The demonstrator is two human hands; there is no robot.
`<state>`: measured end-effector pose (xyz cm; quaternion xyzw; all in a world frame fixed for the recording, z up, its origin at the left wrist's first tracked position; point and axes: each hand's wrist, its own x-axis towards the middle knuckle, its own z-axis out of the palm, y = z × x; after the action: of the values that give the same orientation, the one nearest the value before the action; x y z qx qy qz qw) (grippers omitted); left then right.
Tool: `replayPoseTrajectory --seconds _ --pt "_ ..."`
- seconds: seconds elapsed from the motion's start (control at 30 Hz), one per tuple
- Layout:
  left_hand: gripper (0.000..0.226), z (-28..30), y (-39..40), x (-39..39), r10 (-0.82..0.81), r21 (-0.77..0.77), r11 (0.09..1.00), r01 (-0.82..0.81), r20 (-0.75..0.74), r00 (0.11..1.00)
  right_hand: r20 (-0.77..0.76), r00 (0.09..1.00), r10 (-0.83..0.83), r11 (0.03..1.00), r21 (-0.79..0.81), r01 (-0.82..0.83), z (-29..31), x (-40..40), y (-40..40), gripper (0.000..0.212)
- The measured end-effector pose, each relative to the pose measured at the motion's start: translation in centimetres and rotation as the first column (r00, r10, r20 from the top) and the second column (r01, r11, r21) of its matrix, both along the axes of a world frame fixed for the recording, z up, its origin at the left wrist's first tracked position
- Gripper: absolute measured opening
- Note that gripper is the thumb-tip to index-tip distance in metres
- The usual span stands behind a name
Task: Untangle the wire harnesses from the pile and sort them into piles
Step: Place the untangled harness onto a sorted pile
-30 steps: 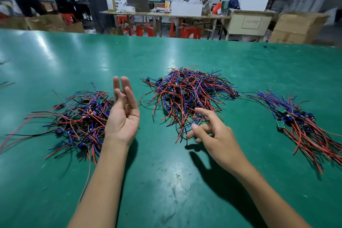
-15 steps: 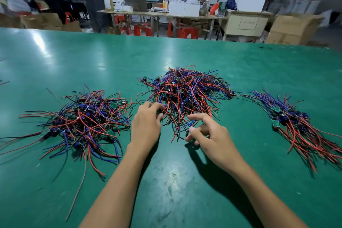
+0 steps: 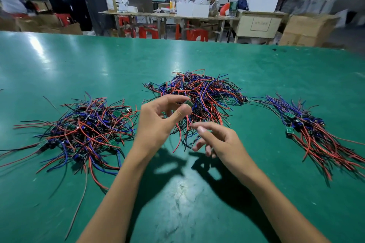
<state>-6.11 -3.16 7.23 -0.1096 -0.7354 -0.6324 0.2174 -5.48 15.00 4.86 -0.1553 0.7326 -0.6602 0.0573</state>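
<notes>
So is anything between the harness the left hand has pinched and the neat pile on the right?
The right hand hovers in that path. The left hand pinches the harness's green board, whose wires still run into the middle pile. Bare table before the right pile.

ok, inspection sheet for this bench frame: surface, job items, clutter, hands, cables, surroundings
Surface: green table, glossy, scuffed near the front.
Job's things: three piles of red, blue and black wire harnesses: left pile, tangled; middle pile, tangled; right pile, wires lying roughly parallel.
Clutter: nothing seen.
Hands: left hand pinches a small green board of a harness at the middle pile's near edge; right hand, fingers loosely curled beside trailing wires; a hold cannot be told.
Cables: loose wire ends trail from the left pile toward the front edge.
Surroundings: workers at benches, red stools, cardboard boxes.
</notes>
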Motion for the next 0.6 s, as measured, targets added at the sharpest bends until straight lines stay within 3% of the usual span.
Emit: replayPoseTrajectory --seconds 0.07,0.23,0.43,0.6 --pt "0.023 0.4 0.4 0.4 -0.07 -0.009 0.998 0.07 0.002 0.998 0.057 0.998 0.035 0.987 -0.159 -0.025 0.7 0.1 -0.1 0.029" --pt "0.041 0.1 1.5 0.8 -0.316 0.054 0.949 0.312 0.102 0.943 0.189 0.982 0.004 0.907 -0.414 0.076 1.6 -0.1 0.4 0.029" --pt "0.057 -0.1 1.5 0.7 -0.333 0.127 0.942 0.312 0.21 0.919 0.245 0.925 -0.291 0.839 -0.4 0.37 1.7 -0.4 0.7 0.017" --pt "0.053 -0.2 0.8 0.7 -0.417 0.192 0.908 0.373 0.319 0.851 0.265 0.895 -0.359 0.833 -0.342 0.435 1.6 -0.4 1.0 0.014"
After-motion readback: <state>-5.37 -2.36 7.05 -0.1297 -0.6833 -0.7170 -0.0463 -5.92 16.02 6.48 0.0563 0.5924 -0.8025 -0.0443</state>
